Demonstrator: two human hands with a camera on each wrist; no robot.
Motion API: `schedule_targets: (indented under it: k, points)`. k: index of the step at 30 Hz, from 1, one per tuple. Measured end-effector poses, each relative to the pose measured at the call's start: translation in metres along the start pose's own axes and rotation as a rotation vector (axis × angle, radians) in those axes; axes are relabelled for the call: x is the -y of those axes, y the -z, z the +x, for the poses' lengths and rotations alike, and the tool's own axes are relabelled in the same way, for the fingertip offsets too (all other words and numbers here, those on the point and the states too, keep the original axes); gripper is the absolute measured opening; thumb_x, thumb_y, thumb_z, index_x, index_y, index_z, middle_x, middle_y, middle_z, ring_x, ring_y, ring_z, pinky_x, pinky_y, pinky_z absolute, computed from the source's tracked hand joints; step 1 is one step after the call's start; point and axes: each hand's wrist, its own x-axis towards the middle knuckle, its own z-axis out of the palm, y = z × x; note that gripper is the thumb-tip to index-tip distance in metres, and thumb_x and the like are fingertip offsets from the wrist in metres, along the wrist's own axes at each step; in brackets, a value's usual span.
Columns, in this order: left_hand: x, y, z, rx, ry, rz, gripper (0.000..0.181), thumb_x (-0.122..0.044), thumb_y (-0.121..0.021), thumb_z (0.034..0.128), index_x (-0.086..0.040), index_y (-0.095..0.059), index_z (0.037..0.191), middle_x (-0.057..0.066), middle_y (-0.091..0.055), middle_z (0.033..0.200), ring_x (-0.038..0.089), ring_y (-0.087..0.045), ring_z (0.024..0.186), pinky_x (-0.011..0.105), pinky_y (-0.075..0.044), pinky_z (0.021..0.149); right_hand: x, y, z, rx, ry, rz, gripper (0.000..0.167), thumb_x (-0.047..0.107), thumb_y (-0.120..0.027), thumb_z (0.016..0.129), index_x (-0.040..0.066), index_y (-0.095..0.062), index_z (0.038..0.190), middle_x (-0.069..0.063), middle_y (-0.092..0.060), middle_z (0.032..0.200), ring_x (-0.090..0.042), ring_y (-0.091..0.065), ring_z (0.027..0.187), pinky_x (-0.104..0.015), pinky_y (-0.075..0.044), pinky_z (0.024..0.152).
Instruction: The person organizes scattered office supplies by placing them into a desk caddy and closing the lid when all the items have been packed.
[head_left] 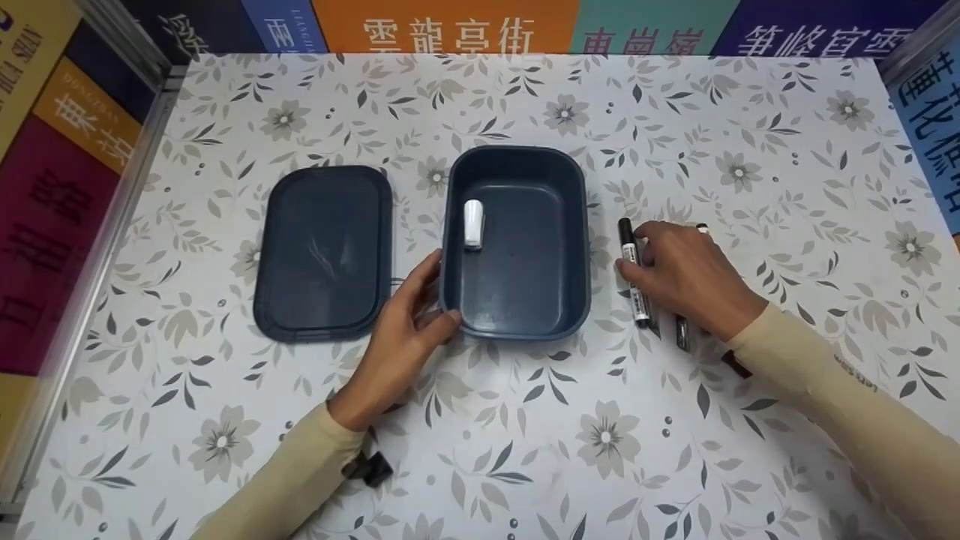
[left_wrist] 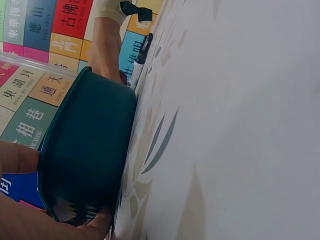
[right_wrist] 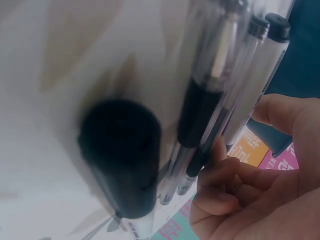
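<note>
An open dark blue-grey box [head_left: 514,322] stands in the middle of the table. My left hand [head_left: 405,330] holds its near left corner, thumb at the front and fingers along the left wall. Inside, near the left wall, is a short white cylinder [head_left: 473,223]. To the right of the box, my right hand [head_left: 690,270] pinches a white marker [head_left: 635,289] with a black cap between thumb and index finger. Clear-barrelled pens [right_wrist: 200,115] with black grips lie beside it, partly under the hand. A thick black-ended marker [right_wrist: 120,160] is close to the right wrist camera.
The box's dark lid [head_left: 324,255] lies flat to the left of the box. A white floral cloth [head_left: 480,450] covers the table. Colourful panels with Chinese characters [head_left: 450,26] stand along the back and sides.
</note>
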Motion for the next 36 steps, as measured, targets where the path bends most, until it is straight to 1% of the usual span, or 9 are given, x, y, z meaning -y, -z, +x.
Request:
schedule_targets:
  k: [2, 5, 7, 12, 16, 19, 24, 28, 36]
  points:
    - [0.000, 0.000, 0.000, 0.000, -0.003, -0.001, 0.081, 0.002, -0.064, 0.1015, -0.001, -0.027, 0.173, 0.021, -0.039, 0.172, 0.036, -0.045, 0.156, 0.045, -0.043, 0.127, 0.001, -0.001, -0.001, -0.005, -0.009, -0.008, 0.023, 0.022, -0.075, 0.097, 0.000, -0.070, 0.100, -0.006, -0.069, 0.072, -0.032, -0.064, 0.071, -0.046, -0.048, 0.061]
    - [0.001, 0.000, 0.000, 0.002, -0.007, -0.003, 0.081, 0.002, -0.064, 0.1013, -0.001, -0.026, 0.173, 0.022, -0.039, 0.173, 0.037, -0.045, 0.156, 0.046, -0.043, 0.127, 0.001, -0.002, -0.002, -0.019, -0.019, -0.010, 0.027, 0.022, -0.074, 0.097, -0.003, -0.071, 0.106, -0.006, -0.073, 0.070, -0.036, -0.068, 0.072, -0.051, -0.052, 0.062]
    - [0.002, 0.000, 0.000, 0.002, -0.005, -0.003, 0.082, 0.002, -0.064, 0.1014, -0.001, -0.026, 0.173, 0.021, -0.039, 0.173, 0.036, -0.045, 0.156, 0.046, -0.043, 0.126, 0.002, -0.002, -0.002, -0.021, -0.028, -0.007, 0.029, 0.022, -0.072, 0.098, -0.004, -0.072, 0.109, -0.007, -0.073, 0.070, -0.036, -0.069, 0.072, -0.051, -0.052, 0.061]
    - [0.002, 0.000, 0.000, -0.001, -0.007, -0.004, 0.081, 0.002, -0.064, 0.1014, -0.001, -0.027, 0.173, 0.021, -0.039, 0.172, 0.036, -0.045, 0.157, 0.046, -0.043, 0.126, 0.004, -0.002, -0.002, -0.009, -0.065, -0.006, 0.024, 0.021, -0.069, 0.097, -0.003, -0.073, 0.100, -0.007, -0.069, 0.068, -0.032, -0.064, 0.067, -0.046, -0.048, 0.057]
    - [0.002, 0.000, -0.001, -0.003, -0.014, -0.003, 0.081, 0.003, -0.064, 0.1007, 0.000, -0.028, 0.173, 0.023, -0.039, 0.172, 0.038, -0.045, 0.156, 0.047, -0.043, 0.126, 0.005, -0.002, -0.001, -0.016, -0.072, -0.013, 0.026, 0.021, -0.068, 0.097, -0.004, -0.075, 0.101, -0.010, -0.073, 0.072, -0.036, -0.068, 0.071, -0.054, -0.053, 0.061]
    - [0.001, 0.000, 0.000, -0.004, -0.010, -0.002, 0.081, 0.003, -0.064, 0.1005, 0.000, -0.028, 0.173, 0.022, -0.040, 0.171, 0.036, -0.046, 0.156, 0.044, -0.044, 0.126, 0.006, 0.000, -0.001, -0.034, -0.061, -0.009, 0.027, 0.020, -0.068, 0.097, -0.004, -0.075, 0.104, -0.011, -0.076, 0.076, -0.039, -0.070, 0.076, -0.058, -0.054, 0.065]
    - [0.001, -0.001, 0.001, -0.003, -0.004, -0.001, 0.081, 0.003, -0.063, 0.1009, -0.001, -0.027, 0.173, 0.021, -0.041, 0.171, 0.034, -0.047, 0.155, 0.042, -0.044, 0.126, 0.008, 0.005, 0.002, -0.046, -0.055, 0.011, 0.027, 0.020, -0.068, 0.096, -0.004, -0.076, 0.105, -0.012, -0.078, 0.079, -0.038, -0.071, 0.080, -0.054, -0.054, 0.067]
    - [0.001, -0.001, 0.001, -0.002, -0.004, -0.006, 0.080, 0.003, -0.063, 0.1008, -0.001, -0.028, 0.173, 0.021, -0.042, 0.170, 0.034, -0.047, 0.155, 0.042, -0.044, 0.126, 0.010, 0.009, 0.004, -0.050, -0.074, 0.027, 0.028, 0.020, -0.068, 0.097, -0.005, -0.077, 0.107, -0.014, -0.080, 0.084, -0.036, -0.072, 0.081, -0.050, -0.054, 0.067]
    - [0.001, -0.001, 0.001, -0.002, -0.023, -0.018, 0.082, 0.004, -0.064, 0.0994, 0.002, -0.028, 0.172, 0.024, -0.040, 0.171, 0.038, -0.046, 0.155, 0.045, -0.043, 0.127, 0.020, 0.018, 0.013, -0.059, -0.087, 0.033, 0.033, 0.023, -0.068, 0.096, -0.005, -0.078, 0.110, -0.014, -0.082, 0.086, -0.039, -0.077, 0.089, -0.054, -0.058, 0.074]
